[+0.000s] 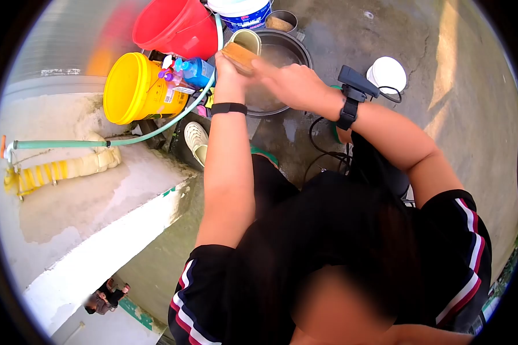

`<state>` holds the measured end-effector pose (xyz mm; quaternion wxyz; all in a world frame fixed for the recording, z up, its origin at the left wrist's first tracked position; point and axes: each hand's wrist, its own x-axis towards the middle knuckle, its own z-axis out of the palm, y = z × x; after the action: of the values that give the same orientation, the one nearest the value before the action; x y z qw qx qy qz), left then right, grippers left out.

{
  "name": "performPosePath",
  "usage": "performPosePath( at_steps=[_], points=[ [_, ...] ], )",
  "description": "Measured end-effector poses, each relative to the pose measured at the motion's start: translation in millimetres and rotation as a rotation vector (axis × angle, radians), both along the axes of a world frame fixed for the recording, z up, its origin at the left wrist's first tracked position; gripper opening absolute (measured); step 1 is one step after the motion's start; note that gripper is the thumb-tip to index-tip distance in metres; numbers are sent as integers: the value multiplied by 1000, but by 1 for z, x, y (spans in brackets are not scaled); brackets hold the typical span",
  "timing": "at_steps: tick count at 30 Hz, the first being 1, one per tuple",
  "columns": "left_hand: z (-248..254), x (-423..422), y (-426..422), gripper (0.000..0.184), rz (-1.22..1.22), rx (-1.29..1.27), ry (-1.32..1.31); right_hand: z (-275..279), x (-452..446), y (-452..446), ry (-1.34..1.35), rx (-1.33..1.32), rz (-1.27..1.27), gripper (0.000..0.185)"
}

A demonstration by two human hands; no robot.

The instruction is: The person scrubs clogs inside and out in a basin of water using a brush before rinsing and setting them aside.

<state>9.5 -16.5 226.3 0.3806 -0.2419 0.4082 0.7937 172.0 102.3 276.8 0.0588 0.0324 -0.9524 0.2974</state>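
Observation:
Over a dark basin of water (298, 46), my left hand (227, 70) is closed around a cream shoe (247, 39), whose opening shows beyond my fingers. A tan, wooden-backed scrub brush (240, 56) lies against the shoe. My right hand (290, 83) reaches in from the right and is closed at the brush's near end; its fingertips are smeared by motion. The brush's bristles are hidden. Another white shoe (196, 140) rests to the left of my left forearm.
Behind the basin stand a red bucket (175, 29), a white-and-blue bucket (242, 14) and a metal pot (282, 21). A yellow bucket (124, 89), a blue bottle (197, 73) and a green hose (63, 144) are at left. At right is a white round container (387, 75).

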Motion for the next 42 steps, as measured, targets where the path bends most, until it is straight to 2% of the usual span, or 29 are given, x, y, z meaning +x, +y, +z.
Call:
performPosePath(
  at_steps=[3, 4, 6, 8, 13, 17, 20, 22, 25, 29, 31, 33, 34, 37, 38, 39, 42],
  points=[
    [7, 2, -5, 59, 6, -123, -10, 0, 11, -2, -15, 27, 25, 50],
    [3, 1, -1, 60, -12, -89, -25, -4, 4, -3, -2, 22, 6, 50],
    [-38, -9, 9, 61, 38, -72, 91, -17, -19, -3, 35, 17, -41, 50],
    [-43, -17, 10, 62, 42, -19, 87, -16, -20, -4, 30, 8, -48, 48],
    [18, 0, -17, 65, 54, -55, -79, 8, 12, -2, -97, 26, 38, 46],
    [-5, -2, -5, 64, 27, -98, -8, -15, -18, -1, 21, -3, -27, 43],
    [-2, -2, 0, 63, -48, -143, 50, -18, -31, 1, 49, -24, -56, 42],
    [12, 5, -5, 64, -13, -121, -15, -7, -13, 1, 23, -20, -3, 43],
    [4, -4, -19, 66, 8, -78, -26, 1, 6, -1, -20, 3, 47, 48],
    [-46, -18, 8, 65, 10, -114, 136, -18, -26, -8, 11, 21, -29, 45],
    [-38, -18, 8, 65, -19, -85, 69, -17, -34, -6, 40, 4, -34, 44],
    [-29, -9, 2, 65, -58, -136, 78, -12, -20, -2, -61, -65, -36, 43],
    [-11, -2, -3, 64, -51, -111, -9, -1, -8, 2, -102, -89, -11, 43],
    [-15, -2, -3, 64, -34, -222, 62, -3, -8, 4, -97, -98, -22, 43],
    [-31, 0, 3, 65, -63, -330, 156, -10, -21, 2, -91, -62, -59, 43],
    [-60, -12, 8, 66, -118, -262, 275, -15, -37, 3, -78, -24, -100, 43],
    [-39, 0, 18, 68, -153, -272, 279, -19, -65, 23, -139, -85, -120, 45]
  ],
)
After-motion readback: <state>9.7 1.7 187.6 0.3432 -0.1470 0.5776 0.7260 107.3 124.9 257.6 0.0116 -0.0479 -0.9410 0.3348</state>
